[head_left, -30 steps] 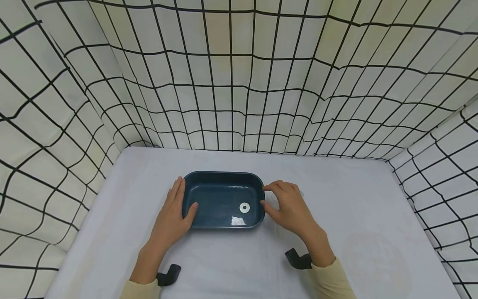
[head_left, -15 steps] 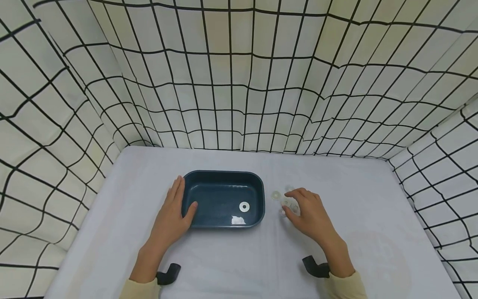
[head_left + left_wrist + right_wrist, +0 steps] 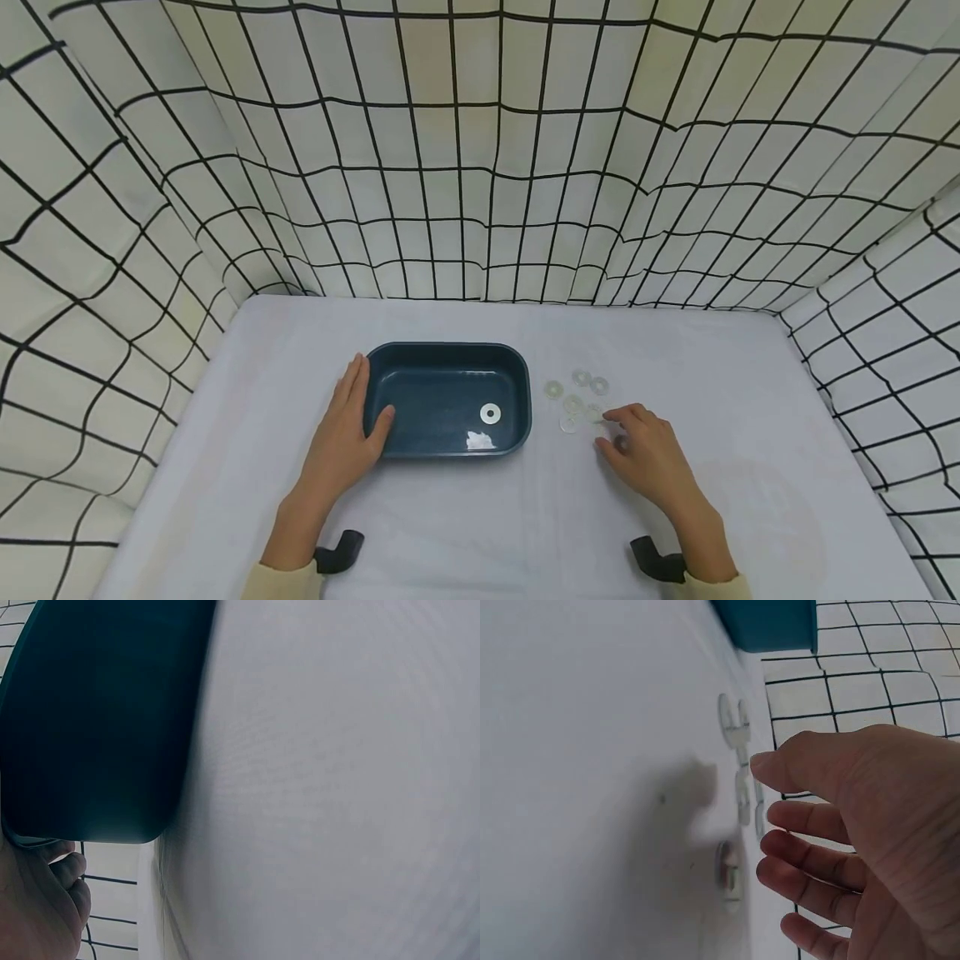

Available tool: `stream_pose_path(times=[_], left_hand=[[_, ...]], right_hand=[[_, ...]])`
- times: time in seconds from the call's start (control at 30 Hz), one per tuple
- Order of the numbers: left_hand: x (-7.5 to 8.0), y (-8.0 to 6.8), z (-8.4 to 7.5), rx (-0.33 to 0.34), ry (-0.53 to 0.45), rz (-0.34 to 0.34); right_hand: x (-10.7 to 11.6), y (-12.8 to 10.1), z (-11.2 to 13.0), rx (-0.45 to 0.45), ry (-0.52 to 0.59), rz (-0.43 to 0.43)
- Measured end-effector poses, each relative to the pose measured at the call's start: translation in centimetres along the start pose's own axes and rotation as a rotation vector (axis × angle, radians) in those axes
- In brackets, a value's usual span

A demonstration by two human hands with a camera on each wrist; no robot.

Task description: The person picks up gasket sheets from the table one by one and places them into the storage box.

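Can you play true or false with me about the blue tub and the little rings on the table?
1. One ring lies inside the blue tub. True.
2. The left hand is lifting the tub into the air. False: the tub sits on the table, and the left hand rests against its left end.
3. Several loose rings lie on the table to the right of the tub. True.
4. The right hand is inside the tub. False: it is outside, to the tub's right, next to the loose rings.
5. The tub is full of rings. False: only one ring shows in it.
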State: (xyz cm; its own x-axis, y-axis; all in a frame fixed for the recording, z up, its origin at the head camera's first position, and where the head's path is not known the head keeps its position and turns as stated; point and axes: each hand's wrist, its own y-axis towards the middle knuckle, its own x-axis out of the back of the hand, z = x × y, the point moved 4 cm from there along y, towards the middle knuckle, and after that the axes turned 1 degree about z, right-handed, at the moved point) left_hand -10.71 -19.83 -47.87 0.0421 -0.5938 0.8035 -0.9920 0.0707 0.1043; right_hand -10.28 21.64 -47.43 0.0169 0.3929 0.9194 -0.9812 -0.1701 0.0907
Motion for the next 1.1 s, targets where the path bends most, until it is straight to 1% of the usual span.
stream_pose_path(times=[0.13, 0.43, 0.57, 0.77, 0.9, 1.0, 1.1], left_hand=[[0.1, 0.0, -0.1, 0.001, -0.005, -0.001], [0.3, 0.0, -0.3, 0.007, -0.017, 0.006], [0.1, 0.0, -0.2, 0.000, -0.013, -0.003], [-0.2, 0.0, 0.1, -0.017, 0.008, -0.035], [-0.2, -0.1, 0.1, -0.024, 0.011, -0.038], [-0.1, -0.1, 0.1, -0.024, 0.013, -0.036], [0.0, -0.1, 0.0, -0.029, 0.012, -0.037]], right_hand=[[-0.2, -0.7, -0.8, -0.027, -0.021, 0.010], [0.0, -1.6, -1.8, -0.032, -0.052, -0.023], [0.1, -1.7, -2.0, -0.056, -0.046, 0.008], [0.1, -1.4, -2.1, -0.123, -0.023, 0.084], [0.2, -1.3, -2.0, -0.118, -0.035, 0.103], [0.3, -1.3, -1.8, -0.095, -0.062, 0.115], [0.1, -1.4, -1.5, -0.092, -0.099, 0.117]])
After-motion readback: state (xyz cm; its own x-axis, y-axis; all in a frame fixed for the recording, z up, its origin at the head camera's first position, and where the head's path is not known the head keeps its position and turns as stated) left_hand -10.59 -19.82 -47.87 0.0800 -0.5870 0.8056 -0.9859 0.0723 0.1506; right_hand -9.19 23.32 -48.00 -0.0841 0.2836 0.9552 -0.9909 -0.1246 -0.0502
